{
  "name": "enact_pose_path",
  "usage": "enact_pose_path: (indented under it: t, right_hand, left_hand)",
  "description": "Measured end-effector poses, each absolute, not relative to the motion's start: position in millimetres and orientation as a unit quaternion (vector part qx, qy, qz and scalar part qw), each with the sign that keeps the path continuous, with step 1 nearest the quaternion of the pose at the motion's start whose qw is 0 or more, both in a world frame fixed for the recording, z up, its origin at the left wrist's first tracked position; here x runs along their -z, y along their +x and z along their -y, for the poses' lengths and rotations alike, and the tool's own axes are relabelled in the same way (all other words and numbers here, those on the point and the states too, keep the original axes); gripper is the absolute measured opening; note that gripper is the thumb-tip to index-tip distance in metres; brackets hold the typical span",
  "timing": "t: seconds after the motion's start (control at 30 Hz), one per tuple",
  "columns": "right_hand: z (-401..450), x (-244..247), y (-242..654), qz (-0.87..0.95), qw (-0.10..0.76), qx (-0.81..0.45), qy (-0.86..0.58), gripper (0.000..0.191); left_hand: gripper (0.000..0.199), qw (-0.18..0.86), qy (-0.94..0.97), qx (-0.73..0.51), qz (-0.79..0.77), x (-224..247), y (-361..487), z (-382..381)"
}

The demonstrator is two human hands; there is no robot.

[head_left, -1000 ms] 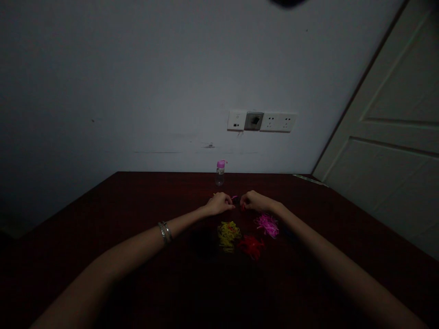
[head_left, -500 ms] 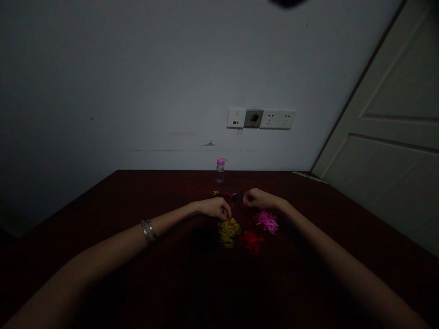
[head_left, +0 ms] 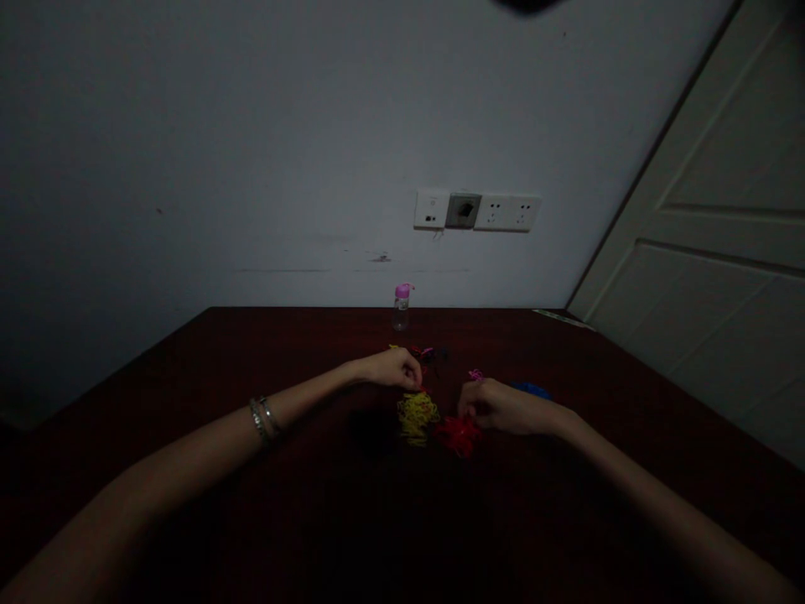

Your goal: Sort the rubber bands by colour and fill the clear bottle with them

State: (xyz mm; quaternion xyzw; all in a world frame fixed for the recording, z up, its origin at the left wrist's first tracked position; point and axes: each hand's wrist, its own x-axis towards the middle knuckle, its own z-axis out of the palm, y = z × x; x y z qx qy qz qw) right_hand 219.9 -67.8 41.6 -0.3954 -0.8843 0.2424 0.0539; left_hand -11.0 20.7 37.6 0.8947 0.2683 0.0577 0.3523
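My left hand (head_left: pixel 396 367) is closed in a pinch just behind the heap of yellow rubber bands (head_left: pixel 417 415), with a bit of red rubber band (head_left: pixel 423 389) at its fingertips. My right hand (head_left: pixel 496 405) reaches down at the back edge of the heap of red rubber bands (head_left: pixel 459 436). Its fingers are curled together, and whatever lies between the tips is too dark to make out. Pink rubber bands (head_left: pixel 475 375) peek out behind the right hand, which hides most of that heap.
Behind the hands lie a few loose red and pink bands (head_left: pixel 426 352). A clear bottle with a pink cap (head_left: pixel 401 309) stands near the wall. Something blue (head_left: pixel 532 390) rests right of the right hand. Sockets (head_left: pixel 506 213) are on the wall above the dark table (head_left: pixel 283 344).
My right hand has moved from the loose bands at the back toward me, to the red heap. My left hand stays pinched near the yellow heap. The view has shifted slightly.
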Motion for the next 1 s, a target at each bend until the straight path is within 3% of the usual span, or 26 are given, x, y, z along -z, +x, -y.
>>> enact_pose_path:
  t: [0.23,0.43,0.7,1.0]
  right_hand:
    - [60,-58,215,0.884,0.088,-0.236,-0.393,0.028]
    - [50,-44,195,0.904,0.097,-0.210,-0.360,0.023]
    - [50,-30,180,0.921,0.095,-0.167,-0.339,0.015]
    - [50,-32,181,0.922,0.126,-0.171,-0.323,0.015]
  left_hand:
    - [0.016,0.251,0.930,-0.069,-0.259,-43,11,31]
    - [0.018,0.176,0.941,-0.092,-0.273,-31,17,76]
    - [0.043,0.268,0.892,-0.216,-0.292,-26,-22,66]
    - [0.046,0.285,0.810,-0.252,-0.447,-17,-62,29]
